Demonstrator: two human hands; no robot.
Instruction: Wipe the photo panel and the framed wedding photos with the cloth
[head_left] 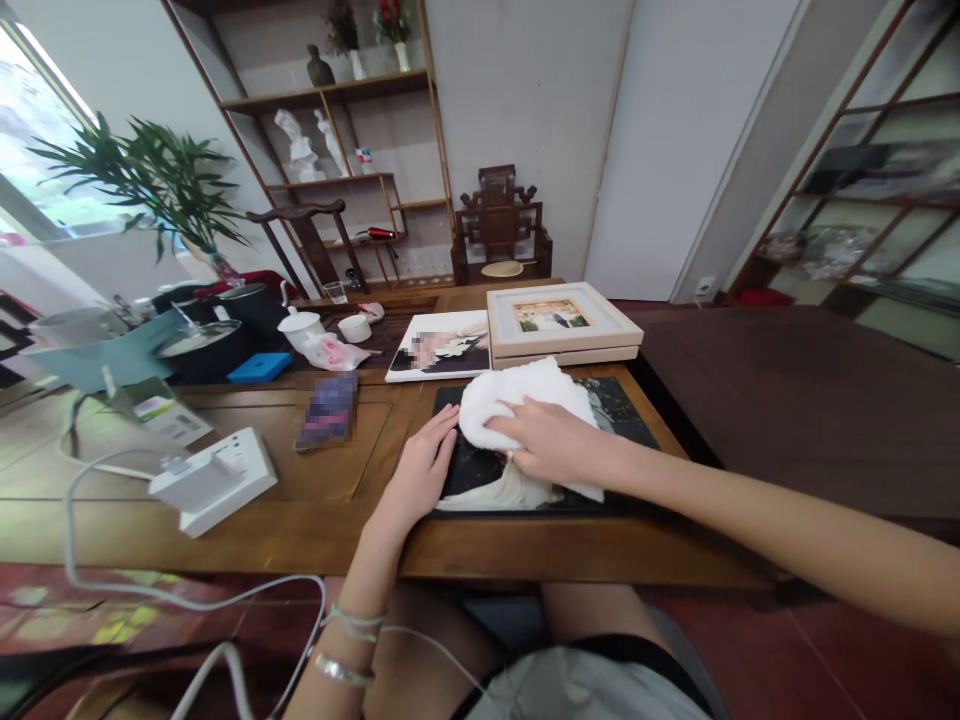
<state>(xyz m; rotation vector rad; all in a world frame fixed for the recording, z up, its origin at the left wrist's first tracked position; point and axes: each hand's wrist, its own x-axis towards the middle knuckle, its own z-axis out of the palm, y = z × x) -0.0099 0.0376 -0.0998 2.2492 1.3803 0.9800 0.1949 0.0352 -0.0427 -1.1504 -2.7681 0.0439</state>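
My right hand [551, 435] grips a white cloth [555, 385] and presses it onto a dark picture panel [630, 410] lying flat near the table's front edge. Bunched under my fingers, the cloth hides much of the panel's middle and top. A pale, dress-like shape shows along the panel's lower part. My left hand [429, 465] rests at the panel's left edge, its fingers stretched out and their tips close to the cloth. Nothing is held in it.
Behind the panel lie a framed photo [566, 320] and a white-edged print [442, 345]. Leftward on the wooden table [375, 540] are a power strip [225, 480], a blue box [259, 367], a white teapot [301, 325] and a dark pot [199, 345]. A cable hangs over the front edge.
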